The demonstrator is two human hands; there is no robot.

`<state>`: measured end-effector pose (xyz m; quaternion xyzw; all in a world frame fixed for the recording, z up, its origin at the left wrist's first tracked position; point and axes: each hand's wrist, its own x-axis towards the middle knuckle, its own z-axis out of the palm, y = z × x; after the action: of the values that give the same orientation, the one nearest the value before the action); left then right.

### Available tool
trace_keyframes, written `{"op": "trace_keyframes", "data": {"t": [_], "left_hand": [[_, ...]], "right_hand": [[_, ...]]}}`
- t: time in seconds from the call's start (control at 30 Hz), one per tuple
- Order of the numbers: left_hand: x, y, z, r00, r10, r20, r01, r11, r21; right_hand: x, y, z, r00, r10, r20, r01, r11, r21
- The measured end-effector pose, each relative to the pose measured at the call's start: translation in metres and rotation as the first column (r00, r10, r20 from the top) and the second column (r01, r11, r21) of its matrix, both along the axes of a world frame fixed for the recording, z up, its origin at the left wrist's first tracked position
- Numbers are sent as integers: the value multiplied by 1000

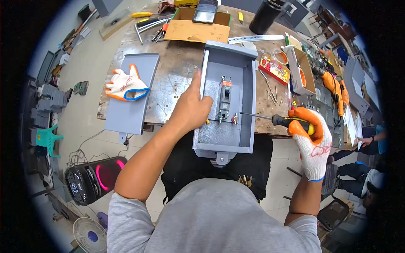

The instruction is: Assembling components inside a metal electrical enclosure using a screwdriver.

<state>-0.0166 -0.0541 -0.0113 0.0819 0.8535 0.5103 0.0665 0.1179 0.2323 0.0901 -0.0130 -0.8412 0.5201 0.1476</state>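
Note:
A grey metal enclosure box (244, 148) lies open side up, its near end over my lap and its far end on the workbench. A circuit breaker (226, 98) is mounted inside it, with a small red and metal terminal (235, 119) beside its lower end. My bare left hand (192, 105) grips the box's left wall, index finger stretched along the edge. A small yellow tip shows under that hand; its kind is hidden. My right hand (311, 126), in a white and orange work glove, is closed around a black and yellow screwdriver (282, 121). Its shaft points left over the box, near the terminal.
A grey metal cover (122, 116) on the left carries another work glove (128, 84). Hand tools (154, 23) and a cardboard box (196, 31) holding a phone stand behind. Rightward are drill bits (272, 92), a red parts box (274, 69) and an orange power tool (333, 86).

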Motion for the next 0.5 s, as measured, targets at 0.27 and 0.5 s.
{"op": "trace_keyframes", "data": {"t": [0.27, 0.5], "left_hand": [[0, 16, 3, 999, 32, 34, -34, 998, 57], [6, 46, -47, 1000, 26, -11, -24, 986, 168]], "right_hand": [[-12, 6, 11, 996, 86, 12, -84, 931, 356], [1, 40, -25, 987, -72, -141, 70, 997, -18]]}}
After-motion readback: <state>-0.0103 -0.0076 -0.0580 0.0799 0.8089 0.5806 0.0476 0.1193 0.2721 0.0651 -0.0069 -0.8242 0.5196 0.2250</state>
